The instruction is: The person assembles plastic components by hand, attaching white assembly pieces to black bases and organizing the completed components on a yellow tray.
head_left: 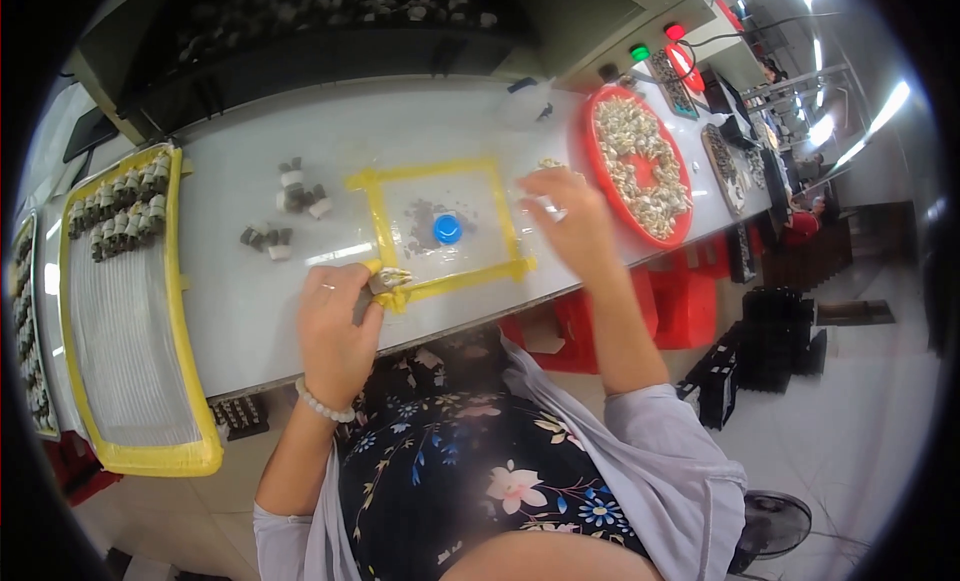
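My left hand [338,311], wearing a beaded bracelet, pinches a small bundle of pale, tube-like pieces [388,280] at the near left corner of a yellow-taped square [448,280]. A round blue cap [447,230] sits inside that square among dark crumbs. Just right of the tape, my right hand [568,219] hovers over the table with its fingers bent and apart. Beyond its fingers shows a small yellowish-white bit [550,164]; whether the hand touches it is unclear. Short dark-and-white rolls [292,196] lie in two loose groups left of the square.
A red oval basin [592,146] of whitish pieces stands at the right. At the left is a yellow-edged tray [200,421] with rows of rolls at its far end. A machine with green [640,53] and red buttons rises behind. Red stools [575,331] stand below the table edge.
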A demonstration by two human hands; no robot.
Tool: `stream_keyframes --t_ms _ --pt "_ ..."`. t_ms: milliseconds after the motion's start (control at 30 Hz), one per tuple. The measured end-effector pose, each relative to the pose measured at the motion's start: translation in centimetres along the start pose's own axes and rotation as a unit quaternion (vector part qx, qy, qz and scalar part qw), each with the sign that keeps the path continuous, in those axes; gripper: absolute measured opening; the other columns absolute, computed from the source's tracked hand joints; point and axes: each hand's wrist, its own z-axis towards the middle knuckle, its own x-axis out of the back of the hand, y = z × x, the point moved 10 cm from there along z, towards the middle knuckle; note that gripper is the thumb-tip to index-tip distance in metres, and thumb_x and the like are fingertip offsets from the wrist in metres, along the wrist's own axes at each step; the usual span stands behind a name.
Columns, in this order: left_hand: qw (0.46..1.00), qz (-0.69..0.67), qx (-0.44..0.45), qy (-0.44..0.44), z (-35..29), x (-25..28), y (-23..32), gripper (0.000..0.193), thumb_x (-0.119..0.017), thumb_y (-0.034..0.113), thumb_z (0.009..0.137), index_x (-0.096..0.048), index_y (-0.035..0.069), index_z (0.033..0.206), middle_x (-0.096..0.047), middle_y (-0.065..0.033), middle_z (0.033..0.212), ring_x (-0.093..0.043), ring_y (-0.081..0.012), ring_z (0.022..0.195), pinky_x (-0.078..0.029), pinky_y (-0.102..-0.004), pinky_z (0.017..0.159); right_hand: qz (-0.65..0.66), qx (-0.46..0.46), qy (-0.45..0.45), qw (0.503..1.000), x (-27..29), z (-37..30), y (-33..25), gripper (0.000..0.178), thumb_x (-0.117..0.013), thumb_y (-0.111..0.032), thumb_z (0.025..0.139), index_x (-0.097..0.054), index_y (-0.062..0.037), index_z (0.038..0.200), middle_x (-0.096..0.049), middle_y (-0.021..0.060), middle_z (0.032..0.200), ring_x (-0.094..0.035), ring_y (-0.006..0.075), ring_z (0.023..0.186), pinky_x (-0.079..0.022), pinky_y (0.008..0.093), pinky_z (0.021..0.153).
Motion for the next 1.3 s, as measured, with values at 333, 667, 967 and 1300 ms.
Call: stream_keyframes --t_ms 333,667,967,1300 --pt "0.978 -0.065 0.138 0.141 -2.4 11.8 -3.5 0.029 -0.067 0.000 0.071 -0.060 0.001 0.098 -0.062 -0.0090 0.090 -0.059 -0.0194 0.081 -0.049 -0.0288 0.069 -0.167 -0.066 -0.039 0.983 -1.3 1.0 4.8 0.023 -0.065 -0.017 0.082 -0.065 -0.0038 0.101 -0.064 0.0131 0.090 -0.063 0.0297 0.078 -0.049 0.0399 0.069" --pt "0.887 0.388 0.170 0.186 1.5 30.2 -18.7 0.030 -0.063 0.005 0.074 -0.060 0.003 0.103 -0.064 -0.0178 0.085 -0.063 -0.0343 0.080 -0.049 -0.0414 0.071 -0.094 0.006 0.008 0.996 -2.0 0.4 2.5 0.027 -0.060 -0.003 0.081 -0.063 -0.0023 0.107 -0.062 0.0138 0.098 -0.059 0.0309 0.087 -0.047 0.0396 0.077" --pt "0.886 0.403 0.206 0.095 2.7 27.5 -20.0 0.042 -0.057 0.000 0.075 -0.056 0.006 0.116 -0.062 -0.0206 0.101 -0.059 -0.0392 0.094 -0.047 -0.0469 0.082 -0.164 0.061 0.031 0.984 -2.4 -1.9 -0.3 0.030 -0.053 0.000 0.083 -0.058 0.0051 0.112 -0.062 0.0189 0.108 -0.056 0.0367 0.096 -0.046 0.0418 0.083" --pt "0.965 0.253 0.048 0.041 1.9 14.2 -3.7 0.042 -0.061 0.002 0.076 -0.054 -0.002 0.118 -0.056 -0.0224 0.116 -0.052 -0.0397 0.108 -0.043 -0.0442 0.092 -0.092 0.075 0.056 0.991 -1.6 -2.9 -0.1 0.027 -0.061 0.004 0.077 -0.065 0.0010 0.104 -0.066 0.0150 0.095 -0.060 0.0304 0.087 -0.048 0.0386 0.076"
